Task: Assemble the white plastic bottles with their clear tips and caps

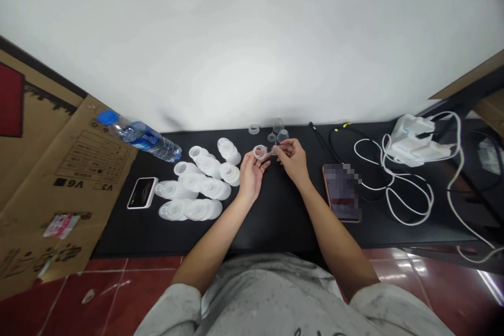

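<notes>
My left hand (252, 174) is closed on a translucent plastic ring (260, 152), with the ring's opening facing up. Beside it, my right hand (292, 160) pinches a small clear piece (274, 150) close to the ring's right side; its exact kind is too small to make out. Behind the hands, near the wall, lie another translucent ring (254, 129), a clear dome-shaped cap (277, 124) and small translucent parts (282, 136). To the left of my left hand, several white translucent plastic bottles (210, 188) lie in a group on the black table (271, 220).
A water bottle (145, 137) with a blue cap lies at the back left. A white-framed device (142, 192) sits by a cardboard box (66, 184). On the right are a phone (340, 194), looped white cables (409, 223) and a white plug block (413, 139). A wall (252, 37) borders the table's back.
</notes>
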Tool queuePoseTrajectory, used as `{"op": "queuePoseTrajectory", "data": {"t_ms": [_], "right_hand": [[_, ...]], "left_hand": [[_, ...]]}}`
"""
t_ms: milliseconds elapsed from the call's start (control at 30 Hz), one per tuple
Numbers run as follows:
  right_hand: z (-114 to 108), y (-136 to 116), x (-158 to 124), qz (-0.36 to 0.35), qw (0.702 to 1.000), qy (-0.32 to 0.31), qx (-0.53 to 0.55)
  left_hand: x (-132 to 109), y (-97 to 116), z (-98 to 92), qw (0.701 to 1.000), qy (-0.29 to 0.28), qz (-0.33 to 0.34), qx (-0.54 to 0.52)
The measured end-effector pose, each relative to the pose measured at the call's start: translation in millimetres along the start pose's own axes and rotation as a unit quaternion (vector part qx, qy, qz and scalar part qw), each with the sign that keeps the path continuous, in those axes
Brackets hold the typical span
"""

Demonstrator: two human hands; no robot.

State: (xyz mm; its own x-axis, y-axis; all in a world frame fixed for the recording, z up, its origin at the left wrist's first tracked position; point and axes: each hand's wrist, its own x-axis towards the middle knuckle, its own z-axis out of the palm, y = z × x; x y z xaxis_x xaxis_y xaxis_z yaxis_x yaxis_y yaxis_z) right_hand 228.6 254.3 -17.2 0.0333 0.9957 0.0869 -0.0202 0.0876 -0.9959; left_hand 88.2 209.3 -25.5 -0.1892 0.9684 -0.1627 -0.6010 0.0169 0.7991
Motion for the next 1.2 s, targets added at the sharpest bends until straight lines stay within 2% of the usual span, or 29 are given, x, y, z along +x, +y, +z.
{"op": "queuePoseTrajectory", "data": {"t_ms": [133,267,400,567,633,800,900,1033,1200], "right_hand": [[2,-8,-1,0.026,0.997,0.018,0.065],[4,-14,-4,0.097,0.984,-0.026,0.151],[5,-17,-6,0.166,0.966,-0.059,0.19],[1,-20,-3,0.193,0.942,-0.108,0.252],[0,-20,-4,0.187,0.942,-0.118,0.252],[1,-13,-5,0.139,0.969,-0.111,0.171],[2,-7,-4,0.073,0.982,-0.125,0.119],[1,-1,-2,-0.012,0.995,-0.1,0.023],[1,1,-2,-0.016,0.995,-0.099,-0.002]], "left_hand": [[1,-1,-1.9,1.0,-0.001,-0.014,0.007],[2,-2,-1.7,0.999,0.001,-0.045,-0.017],[2,-3,-1.2,0.996,0.01,-0.061,-0.061],[1,-1,0.5,0.996,0.022,-0.043,-0.069],[1,0,2.2,0.997,0.025,-0.04,-0.069],[1,1,5.6,0.997,0.027,-0.022,-0.069],[0,1,6.0,0.998,0.021,-0.009,-0.056],[-2,3,7.5,0.998,0.025,0.006,-0.049],[-4,5,11.1,0.999,0.017,0.016,-0.029]]}}
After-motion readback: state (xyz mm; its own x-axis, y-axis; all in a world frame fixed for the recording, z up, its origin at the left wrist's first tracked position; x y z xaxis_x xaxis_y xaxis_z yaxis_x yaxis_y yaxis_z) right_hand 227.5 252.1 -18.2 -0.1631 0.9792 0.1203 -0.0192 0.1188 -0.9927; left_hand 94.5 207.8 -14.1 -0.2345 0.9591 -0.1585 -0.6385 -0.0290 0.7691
